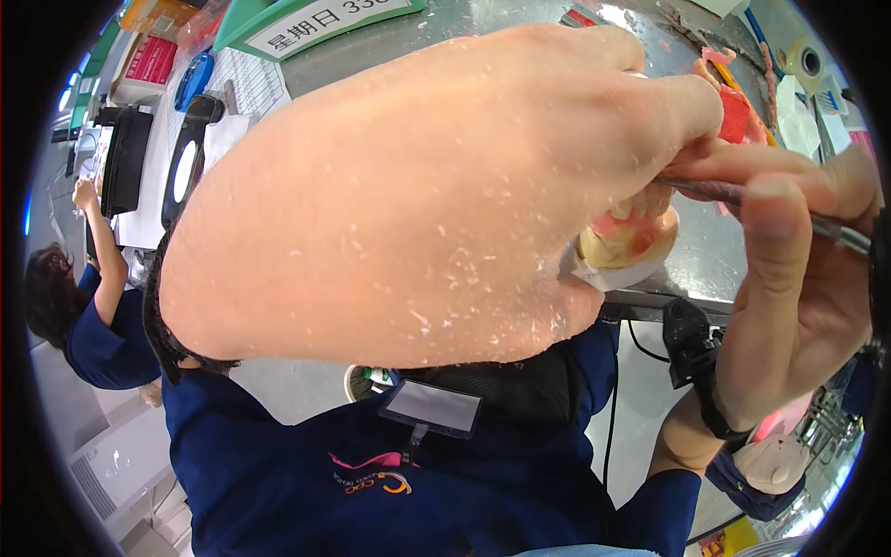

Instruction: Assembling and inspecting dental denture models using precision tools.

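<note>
My left hand (455, 200) fills the middle of the picture, its back toward me and dusted with pale flecks. Its fingers curl round a dental model (640, 243), a yellowish cast with pink wax and teeth, partly hidden behind the hand. From the right, my right hand (789, 251) pinches a slim metal dental carver (840, 232) between thumb and fingers. The carver's thin end points left, close to the left fingers above the model. Whether its tip touches the wax is hidden.
A green bin (269, 28) with a label stands at the back left, near a blue tape roll (193, 82) and a black device (130, 160). Red wax pieces (735, 113) lie beyond my hands. A co-worker (97, 306) sits at far left.
</note>
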Motion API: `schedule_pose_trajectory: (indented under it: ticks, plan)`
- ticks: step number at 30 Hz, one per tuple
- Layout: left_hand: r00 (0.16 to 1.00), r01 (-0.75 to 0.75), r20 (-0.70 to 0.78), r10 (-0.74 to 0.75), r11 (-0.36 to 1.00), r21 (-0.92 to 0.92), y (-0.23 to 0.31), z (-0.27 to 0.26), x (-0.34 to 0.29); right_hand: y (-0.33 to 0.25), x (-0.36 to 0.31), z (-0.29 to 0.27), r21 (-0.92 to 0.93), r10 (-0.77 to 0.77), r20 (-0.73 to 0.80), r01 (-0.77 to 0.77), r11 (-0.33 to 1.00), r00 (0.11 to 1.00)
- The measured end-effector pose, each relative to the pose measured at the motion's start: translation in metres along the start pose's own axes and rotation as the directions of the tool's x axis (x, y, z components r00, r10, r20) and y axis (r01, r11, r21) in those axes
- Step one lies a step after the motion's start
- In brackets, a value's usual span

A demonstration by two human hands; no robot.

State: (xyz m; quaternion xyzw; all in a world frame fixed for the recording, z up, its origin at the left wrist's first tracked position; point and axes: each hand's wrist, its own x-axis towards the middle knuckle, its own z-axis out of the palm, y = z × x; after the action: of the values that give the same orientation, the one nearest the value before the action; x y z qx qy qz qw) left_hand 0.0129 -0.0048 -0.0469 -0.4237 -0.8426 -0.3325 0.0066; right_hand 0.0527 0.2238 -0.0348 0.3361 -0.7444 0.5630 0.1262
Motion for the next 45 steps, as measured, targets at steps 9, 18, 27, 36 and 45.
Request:
schedule_pose_trajectory:
  ticks: [9,18,27,36,45]
  plan:
    - [0.999,0.033,-0.003,-0.033,0.999,0.024,0.002,-0.002,-0.005,0.015,-0.028,0.003,0.07,0.004,-0.183,0.009,0.998,0.983]
    - [0.999,0.046,-0.013,-0.045,0.998,0.043,0.006,-0.004,-0.004,0.006,-0.022,0.014,-0.098,-0.077,-0.103,0.067,0.993,0.992]
    - [0.999,0.045,-0.021,-0.045,0.998,0.034,0.006,-0.002,-0.003,-0.013,-0.006,0.012,-0.239,-0.082,-0.033,0.072,0.968,0.996]
    - [0.998,0.059,-0.032,-0.058,0.997,0.042,0.01,-0.003,-0.005,-0.019,0.003,0.012,-0.166,-0.039,0.011,0.04,0.985,0.999]
    - [0.998,0.053,-0.039,-0.052,0.997,0.049,0.018,-0.004,-0.004,-0.006,-0.008,0.007,-0.004,0.0,-0.123,0.0,1.0,0.992]
